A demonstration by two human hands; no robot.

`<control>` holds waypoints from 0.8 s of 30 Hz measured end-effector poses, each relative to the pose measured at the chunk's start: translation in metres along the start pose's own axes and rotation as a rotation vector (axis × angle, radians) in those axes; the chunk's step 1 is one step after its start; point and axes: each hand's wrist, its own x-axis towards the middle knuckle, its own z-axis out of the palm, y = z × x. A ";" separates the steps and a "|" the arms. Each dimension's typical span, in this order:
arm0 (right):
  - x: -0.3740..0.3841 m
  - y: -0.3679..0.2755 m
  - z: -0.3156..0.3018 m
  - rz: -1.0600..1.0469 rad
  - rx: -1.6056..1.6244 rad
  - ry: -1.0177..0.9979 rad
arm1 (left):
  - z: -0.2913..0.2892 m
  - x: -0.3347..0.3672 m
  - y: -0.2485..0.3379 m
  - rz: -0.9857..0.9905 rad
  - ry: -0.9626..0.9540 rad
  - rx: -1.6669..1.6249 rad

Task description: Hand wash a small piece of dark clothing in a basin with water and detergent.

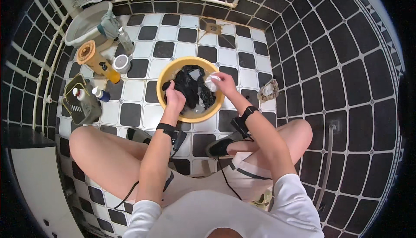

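Note:
A yellow basin (197, 117) stands on the tiled floor in front of me, holding wet black cloth (187, 87) and some water. At the basin's left side, my left hand (174, 98) is closed on a part of the black cloth. My right hand (226, 85) is over the right rim, its fingers pinching a small bunched white cloth (211, 82). A greyish patch shows among the black folds. What lies under the cloth is hidden.
Left of the basin stand a white tub (121, 63), an orange bottle (110, 72), a clear pump bottle (125, 40), a blue container (101, 94) and a basket (89, 108) with bottles. A large pale basin (89, 23) is behind them. A crumpled bag (268, 90) lies by the right wall.

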 end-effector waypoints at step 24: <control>-0.024 0.082 0.062 0.644 1.029 0.024 | 0.000 -0.019 0.011 -0.013 -0.031 0.090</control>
